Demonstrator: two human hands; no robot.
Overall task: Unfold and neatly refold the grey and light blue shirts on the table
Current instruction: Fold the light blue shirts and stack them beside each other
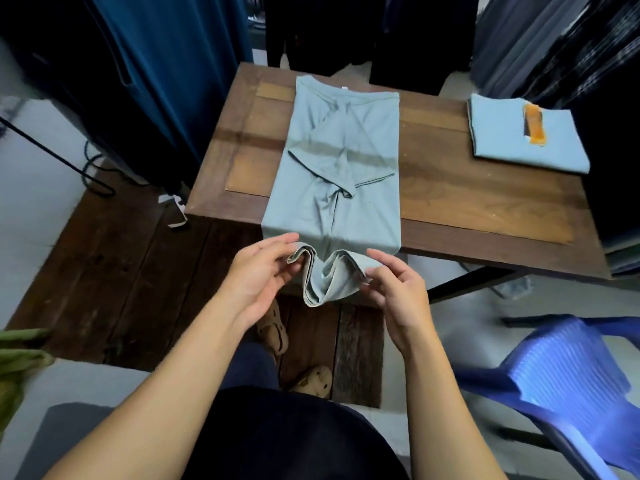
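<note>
Left hand point(263, 271) pinches the left hem corner of the grey shirt point(346, 133) between thumb and fingertips. Right hand point(394, 285) pinches the right hem corner in the same way. The layered hem sags between both hands, below the near desk edge.

Grey shirt: sides and sleeves folded inward; long axis runs away from the person, collar at the far edge, hem nearest. A small white tag point(344, 88) sits at the collar; any text is unreadable.

Blue shirt point(502, 133): folded square, at the far right of the desk, well apart from the grey shirt. It bears an orange print point(535, 124); no legible writing.

Desk point(450, 188): dark wood with lighter panels. Surroundings: wooden floor point(104, 271), hanging garments point(156, 64) behind, blue plastic chair point(561, 368) at right.
</note>
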